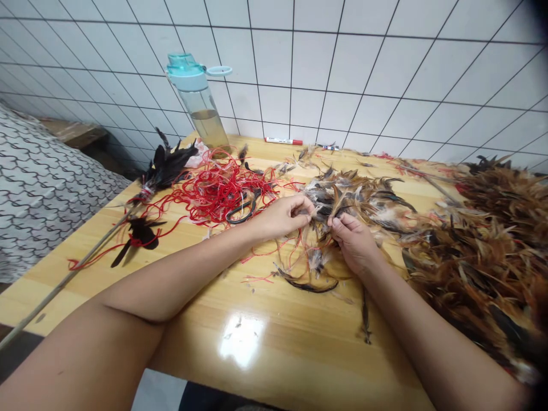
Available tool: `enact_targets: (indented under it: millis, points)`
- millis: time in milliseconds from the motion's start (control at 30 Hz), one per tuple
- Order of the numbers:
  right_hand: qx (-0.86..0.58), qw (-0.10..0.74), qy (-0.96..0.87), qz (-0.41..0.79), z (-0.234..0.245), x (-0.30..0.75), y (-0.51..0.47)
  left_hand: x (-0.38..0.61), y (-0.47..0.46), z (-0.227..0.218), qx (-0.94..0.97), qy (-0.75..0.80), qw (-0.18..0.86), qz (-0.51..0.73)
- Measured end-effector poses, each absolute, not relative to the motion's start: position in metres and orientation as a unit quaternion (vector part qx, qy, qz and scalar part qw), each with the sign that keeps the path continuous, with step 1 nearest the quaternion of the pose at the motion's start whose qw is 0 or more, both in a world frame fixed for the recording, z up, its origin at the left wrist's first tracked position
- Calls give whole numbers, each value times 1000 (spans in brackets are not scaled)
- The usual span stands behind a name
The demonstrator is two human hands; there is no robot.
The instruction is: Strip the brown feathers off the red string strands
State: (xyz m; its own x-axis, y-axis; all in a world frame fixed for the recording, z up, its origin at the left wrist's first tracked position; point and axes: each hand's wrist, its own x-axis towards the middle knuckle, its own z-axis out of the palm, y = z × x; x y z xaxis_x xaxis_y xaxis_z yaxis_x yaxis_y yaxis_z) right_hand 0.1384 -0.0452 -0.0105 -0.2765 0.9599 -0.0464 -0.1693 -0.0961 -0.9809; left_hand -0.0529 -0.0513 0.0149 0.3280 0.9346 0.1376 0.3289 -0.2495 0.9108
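In the head view, both my hands work close together over a loose heap of brown, black and white feathers [359, 191]. My right hand [353, 240] pinches a slim brown feather [339, 201] between thumb and fingertips, its tip pointing up. Just to the left, my left hand [289, 217] has thumb and forefinger pressed together beside pale fluff; what lies in that pinch is too small to make out. Below the hands, a curved dark feather [310, 285] and thin red strands [261, 279] lie on the wooden table [274, 365].
Tangled red string [222, 185] lies left, with a black scissor-like handle [244, 214] on it. Behind stand a water bottle [201, 108] and a red-capped marker [282, 141]. A stick [72, 274] with black feathers [169, 165] crosses the left; a large brown feather bundle [475, 274] fills the right.
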Motion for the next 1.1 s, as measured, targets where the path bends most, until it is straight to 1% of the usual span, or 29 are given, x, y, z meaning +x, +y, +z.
enact_targets:
  millis: [167,300,400,533,667,933,1033,1100]
  points:
    - [-409,452,-514,604,-11,137,-45,-51,-58,24,758,479,311,314]
    - [-440,448,-544,557,-13,137,-45,-48,-62,29,786,472,267,297]
    - [-464,446,-576,504,-16,138,-45,-47,-64,30,813,462,210,284]
    - [-489,434,-639,405,-20,140,-44,-48,-64,26,850,427,118,286]
    - [-496,414,-690,325,-20,140,-43,-48,-64,21,869,409,52,276]
    - [-474,377,-730,316,-21,138,-45,-43,-67,17,882,386,-81,258]
    - [-453,381,-737,326,-21,138,-44,-42,-68,16,883,378,-104,259]
    - [-443,384,-740,329,-21,138,-44,-41,-68,15,882,375,-101,265]
